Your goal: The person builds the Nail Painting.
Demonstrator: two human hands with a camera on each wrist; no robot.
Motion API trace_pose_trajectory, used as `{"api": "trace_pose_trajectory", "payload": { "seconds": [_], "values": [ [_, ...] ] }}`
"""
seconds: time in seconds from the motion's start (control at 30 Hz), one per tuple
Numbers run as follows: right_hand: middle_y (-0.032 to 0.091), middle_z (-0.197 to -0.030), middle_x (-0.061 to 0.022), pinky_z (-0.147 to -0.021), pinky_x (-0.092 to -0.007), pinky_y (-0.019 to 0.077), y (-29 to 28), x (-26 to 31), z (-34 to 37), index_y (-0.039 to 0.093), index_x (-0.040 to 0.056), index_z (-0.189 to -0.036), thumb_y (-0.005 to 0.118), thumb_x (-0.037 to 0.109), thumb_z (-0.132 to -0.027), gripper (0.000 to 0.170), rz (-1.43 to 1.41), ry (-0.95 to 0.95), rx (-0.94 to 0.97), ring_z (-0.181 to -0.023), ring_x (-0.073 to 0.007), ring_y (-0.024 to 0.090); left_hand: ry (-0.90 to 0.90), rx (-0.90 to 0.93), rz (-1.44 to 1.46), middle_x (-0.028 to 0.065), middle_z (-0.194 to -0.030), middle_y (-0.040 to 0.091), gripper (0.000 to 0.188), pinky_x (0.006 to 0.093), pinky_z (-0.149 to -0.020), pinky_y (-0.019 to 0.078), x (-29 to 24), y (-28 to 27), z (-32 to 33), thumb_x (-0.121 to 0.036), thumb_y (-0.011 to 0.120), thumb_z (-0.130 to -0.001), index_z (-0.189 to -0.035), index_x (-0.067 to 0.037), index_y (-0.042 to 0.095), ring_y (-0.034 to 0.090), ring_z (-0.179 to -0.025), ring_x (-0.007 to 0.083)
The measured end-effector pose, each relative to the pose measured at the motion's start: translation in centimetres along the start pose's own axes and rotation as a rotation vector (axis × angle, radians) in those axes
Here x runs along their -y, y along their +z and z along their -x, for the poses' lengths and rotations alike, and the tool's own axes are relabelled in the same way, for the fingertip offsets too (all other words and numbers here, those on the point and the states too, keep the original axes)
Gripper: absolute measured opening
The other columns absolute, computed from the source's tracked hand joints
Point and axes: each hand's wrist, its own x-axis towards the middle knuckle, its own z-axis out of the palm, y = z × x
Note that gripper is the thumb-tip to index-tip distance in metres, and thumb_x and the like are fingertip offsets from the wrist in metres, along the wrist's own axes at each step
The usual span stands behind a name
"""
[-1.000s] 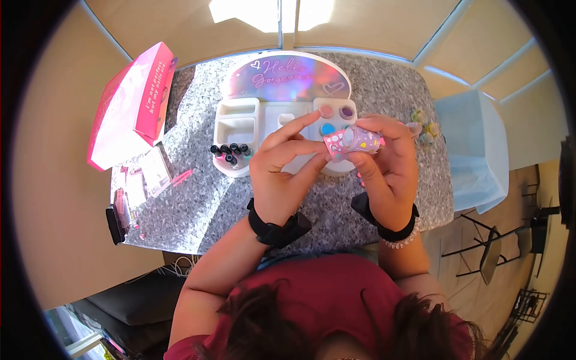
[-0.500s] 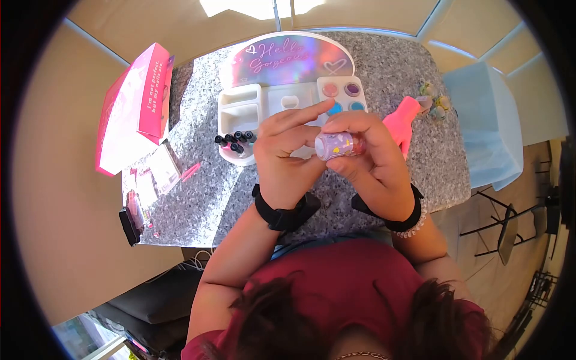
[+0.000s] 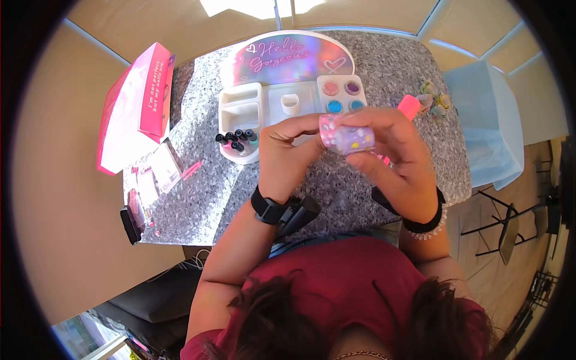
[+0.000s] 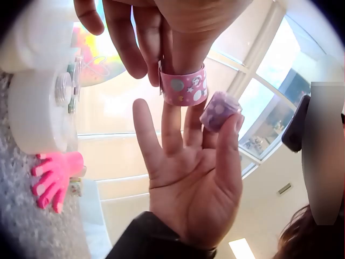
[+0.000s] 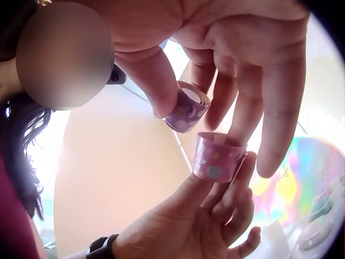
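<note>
In the head view my left hand pinches a pink band printed with dots between thumb and fingers. A small purple patterned roll is held by my right hand, just right of the band. The left wrist view has the curved pink band at the left fingertips, above the open right palm, and the purple roll against the right thumb. From the right wrist, the purple roll sits between thumb and finger, with the pink band below it.
Behind the hands stands a white organizer with color pots and black-capped bottles. A pink box and packets lie left. A pink hand model, small flowers and a blue-covered object are right.
The left fingers, extended half a second ago, have drawn down and in around the pink band, which shows again. My right hand has shifted right with the purple roll, covering more of the pink model.
</note>
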Motion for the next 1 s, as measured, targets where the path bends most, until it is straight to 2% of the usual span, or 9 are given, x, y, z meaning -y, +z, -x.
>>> {"api": "trace_pose_trajectory", "payload": {
  "seconds": [0.07,0.1,0.3,0.53,0.63,0.73,0.8,0.93,1.0],
  "values": [
    [0.064,-0.132,-0.0107,-0.108,-0.0372,0.0538,-0.5,0.2,-0.2,0.063,0.001,-0.134,0.077,-0.001,-0.093,0.043,0.145,-0.187,-0.126,-0.127,-0.0208,0.062,-0.023,0.016,0.111,0.0099,-0.112,0.08,0.023,0.0292,-0.087,0.0585,0.3,-0.2,0.0,-0.003,0.076,-0.096,-0.118,0.001,0.079,0.073,-0.101,0.0121],
    [0.064,-0.131,-0.01,-0.106,-0.0375,0.055,-0.7,0.4,0.0,0.064,0.0014,-0.133,0.078,-0.002,-0.091,0.044,0.267,-0.174,-0.186,-0.124,-0.0225,0.064,-0.045,0.034,0.222,0.0096,-0.114,0.08,0.024,0.0287,-0.087,0.0582,0.5,-0.2,0.0,-0.004,0.075,-0.098,-0.122,0.001,0.077,0.073,-0.101,0.0119],
    [0.062,-0.129,-0.0111,-0.098,-0.0348,0.0599,-0.3,-0.9,-0.1,0.068,0.0015,-0.125,0.078,-0.005,-0.091,0.036,0.028,-0.127,-0.194,-0.118,-0.0206,0.067,-0.042,0.104,0.348,0.0102,-0.117,0.079,0.026,0.0283,-0.089,0.0576,0.9,-0.1,0.2,-0.004,0.072,-0.101,-0.126,0.002,0.075,0.073,-0.102,0.0127],
    [0.061,-0.127,-0.0108,-0.095,-0.0319,0.064,-0.1,-0.9,-0.3,0.069,0.0005,-0.122,0.073,-0.012,-0.089,0.035,0.085,-0.124,-0.2,-0.117,-0.0199,0.068,-0.042,0.134,0.25,0.0106,-0.117,0.078,0.025,0.0324,-0.092,0.0588,0.9,-0.1,0.0,-0.012,0.068,-0.105,-0.126,0.0,0.072,0.074,-0.103,0.0155],
    [0.06,-0.128,-0.0107,-0.095,-0.0325,0.0645,-0.1,-0.9,-0.3,0.071,0.002,-0.121,0.073,-0.012,-0.089,0.035,0.149,-0.112,-0.221,-0.116,-0.0201,0.069,-0.081,0.133,0.275,0.0136,-0.115,0.078,0.027,0.0318,-0.086,0.0614,0.1,0.4,-0.2,-0.011,0.062,-0.108,-0.131,0.002,0.066,0.076,-0.098,0.0179],
    [0.061,-0.125,-0.0107,-0.092,-0.0325,0.0653,-0.1,-0.8,-0.2,0.073,0.0034,-0.12,0.077,-0.01,-0.087,0.036,0.25,-0.082,-0.27,-0.113,-0.0201,0.07,-0.084,0.116,0.235,0.0149,-0.115,0.077,0.026,0.0328,-0.083,0.0633,-0.7,0.8,-0.1,-0.011,0.055,-0.111,-0.133,0.002,0.061,0.077,-0.095,0.0203],
    [0.064,-0.118,-0.0095,-0.089,-0.0316,0.0662,-0.4,-0.8,-0.2,0.074,0.004,-0.119,0.08,-0.008,-0.084,0.038,0.345,-0.042,-0.293,-0.108,-0.0175,0.071,-0.106,0.135,0.232,0.0145,-0.116,0.076,0.026,0.0324,-0.086,0.0616,-1.0,0.9,-0.1,-0.011,0.053,-0.112,-0.135,0.001,0.055,0.076,-0.1,0.0201],
    [0.066,-0.113,-0.0076,-0.082,-0.0309,0.0668,-0.1,-0.6,-0.1,0.073,0.0046,-0.117,0.084,-0.005,-0.081,0.039,0.374,0.02,-0.296,-0.102,-0.0146,0.071,-0.009,0.186,0.247,0.0139,-0.118,0.074,0.029,0.0321,-0.09,0.0593,-0.6,1.5,0.4,-0.013,0.053,-0.112,-0.137,0.0,0.05,0.074,-0.107,0.0196],
    [0.067,-0.112,-0.0074,-0.075,-0.0311,0.0645,0.4,-0.8,-0.2,0.072,0.0053,-0.113,0.088,-0.001,-0.077,0.039,0.405,0.041,-0.341,-0.097,-0.0169,0.071,-0.071,0.179,0.099,0.0131,-0.109,0.076,0.031,0.0284,-0.083,0.0592,-0.9,1.8,0.6,-0.012,0.059,-0.111,-0.135,0.001,0.045,0.073,-0.099,0.015]
  ]
}}
